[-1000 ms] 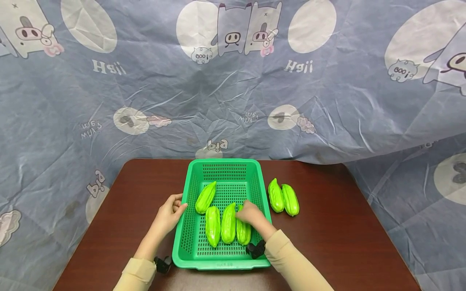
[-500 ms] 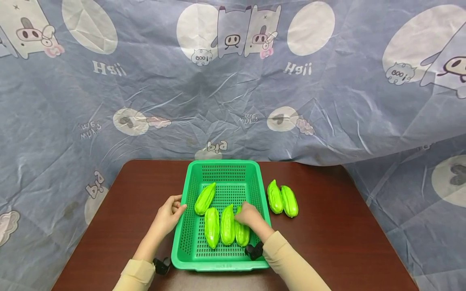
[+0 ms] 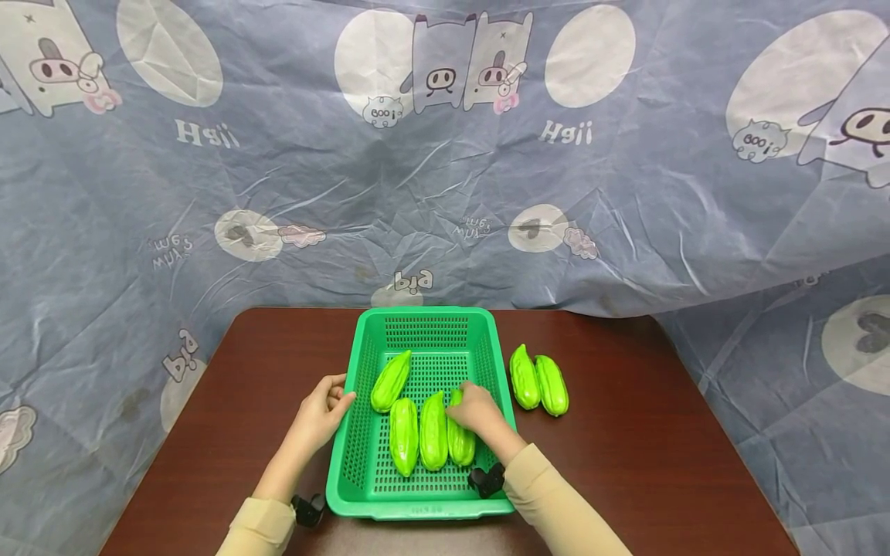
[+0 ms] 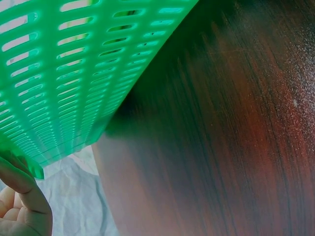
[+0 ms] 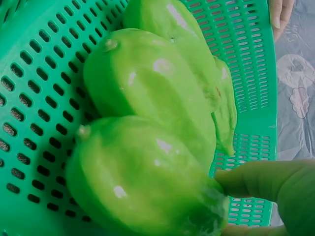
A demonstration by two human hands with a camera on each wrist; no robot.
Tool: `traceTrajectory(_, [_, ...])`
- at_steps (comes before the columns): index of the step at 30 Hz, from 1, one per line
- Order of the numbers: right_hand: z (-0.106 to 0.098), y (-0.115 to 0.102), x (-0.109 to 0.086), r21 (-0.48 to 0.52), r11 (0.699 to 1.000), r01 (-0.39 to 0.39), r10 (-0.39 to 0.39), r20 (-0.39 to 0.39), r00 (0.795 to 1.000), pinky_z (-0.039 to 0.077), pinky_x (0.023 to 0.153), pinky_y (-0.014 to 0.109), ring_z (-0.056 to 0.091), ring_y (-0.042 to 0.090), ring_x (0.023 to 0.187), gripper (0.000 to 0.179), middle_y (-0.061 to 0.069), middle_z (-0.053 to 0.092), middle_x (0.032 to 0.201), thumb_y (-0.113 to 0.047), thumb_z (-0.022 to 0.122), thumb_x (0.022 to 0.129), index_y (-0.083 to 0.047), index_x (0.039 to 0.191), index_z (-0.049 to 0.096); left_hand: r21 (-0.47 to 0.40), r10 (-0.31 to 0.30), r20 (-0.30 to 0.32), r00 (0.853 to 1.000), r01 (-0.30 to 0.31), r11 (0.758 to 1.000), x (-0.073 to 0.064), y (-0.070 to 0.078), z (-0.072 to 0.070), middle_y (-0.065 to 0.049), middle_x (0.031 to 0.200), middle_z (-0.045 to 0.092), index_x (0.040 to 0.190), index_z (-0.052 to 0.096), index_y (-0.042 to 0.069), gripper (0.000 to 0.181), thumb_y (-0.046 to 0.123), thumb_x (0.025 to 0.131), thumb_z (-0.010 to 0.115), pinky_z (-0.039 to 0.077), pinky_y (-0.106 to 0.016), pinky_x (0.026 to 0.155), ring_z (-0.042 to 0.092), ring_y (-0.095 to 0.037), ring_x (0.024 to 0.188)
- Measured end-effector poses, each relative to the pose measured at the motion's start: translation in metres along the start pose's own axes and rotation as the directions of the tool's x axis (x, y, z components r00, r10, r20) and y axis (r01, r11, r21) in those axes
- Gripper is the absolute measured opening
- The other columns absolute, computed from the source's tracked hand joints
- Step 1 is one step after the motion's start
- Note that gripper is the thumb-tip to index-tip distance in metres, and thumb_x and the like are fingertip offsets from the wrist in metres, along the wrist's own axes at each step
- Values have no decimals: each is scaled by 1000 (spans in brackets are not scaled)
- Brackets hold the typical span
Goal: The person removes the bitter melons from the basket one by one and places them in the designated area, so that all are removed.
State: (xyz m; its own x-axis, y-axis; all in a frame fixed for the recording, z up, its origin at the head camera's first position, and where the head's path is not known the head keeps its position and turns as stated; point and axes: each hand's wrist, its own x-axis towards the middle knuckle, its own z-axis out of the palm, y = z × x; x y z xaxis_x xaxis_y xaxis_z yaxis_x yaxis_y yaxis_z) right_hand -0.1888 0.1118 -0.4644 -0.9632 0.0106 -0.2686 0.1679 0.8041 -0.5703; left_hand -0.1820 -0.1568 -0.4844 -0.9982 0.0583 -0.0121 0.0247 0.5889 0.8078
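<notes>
In the head view my left hand (image 3: 324,409) holds the left rim of a green perforated plastic basket (image 3: 420,509); the left wrist view shows its curled fingers (image 4: 29,196) at that rim. Inside the basket, my right hand (image 3: 481,409) pinches the far, narrow end of the rightmost bitter melon (image 3: 461,446), light green and ridged. Thumb and finger meet that end in the right wrist view, where the held melon (image 5: 142,177) lies nearest. Beside it in a row are a second melon (image 3: 434,434) and a third melon (image 3: 404,440). Another melon (image 3: 392,382) lies slanted behind them.
Two more bitter melons, one at the left (image 3: 524,378) and one at the right (image 3: 552,386), lie on the brown wooden table (image 3: 647,432) just right of the basket. A patterned grey-blue cloth (image 3: 389,185) hangs behind the table.
The pinched melon has shifted slightly away from the basket's front end, relative to the one beside it, with my right hand still on it. My left hand stays at the rim.
</notes>
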Motion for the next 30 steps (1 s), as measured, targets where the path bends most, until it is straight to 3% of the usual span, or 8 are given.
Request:
traceTrajectory(4, [-4, -1, 0, 6, 999, 34, -33, -42, 999, 48, 79, 47, 54, 39, 108, 55, 25, 54, 122, -19, 68, 84, 3, 130, 48, -2, 1, -2, 1000, -1, 1000, 0, 0, 0, -6, 100, 55, 132, 45, 3, 44, 23, 95, 57, 44, -28, 68, 52, -15, 82])
traceTrajectory(12, [-17, -7, 1, 33, 997, 68, -65, -77, 995, 48, 76, 45, 56, 37, 105, 57, 22, 55, 124, -21, 69, 84, -3, 133, 48, -8, -8, -3, 1000, 8, 1000, -1, 1, 0, -7, 99, 54, 133, 45, 3, 44, 21, 95, 57, 44, -28, 66, 52, -15, 80])
traceTrajectory(20, [-46, -15, -2, 116, 991, 73, -60, -117, 991, 49, 77, 45, 57, 35, 106, 57, 20, 56, 125, -28, 69, 85, -5, 133, 49, -7, 2, -8, 1000, -2, 1000, -1, 1, 0, -6, 98, 53, 133, 45, 3, 44, 20, 94, 58, 44, -27, 66, 52, -15, 80])
traceTrajectory(30, [-71, -16, -3, 171, 981, 96, -66, -171, 983, 45, 88, 50, 52, 35, 116, 61, 19, 52, 131, -31, 69, 84, -9, 137, 47, -4, 1, -10, 1000, -1, 1000, -1, 1, 1, -6, 98, 54, 133, 45, 3, 44, 20, 94, 58, 44, -27, 66, 52, -15, 80])
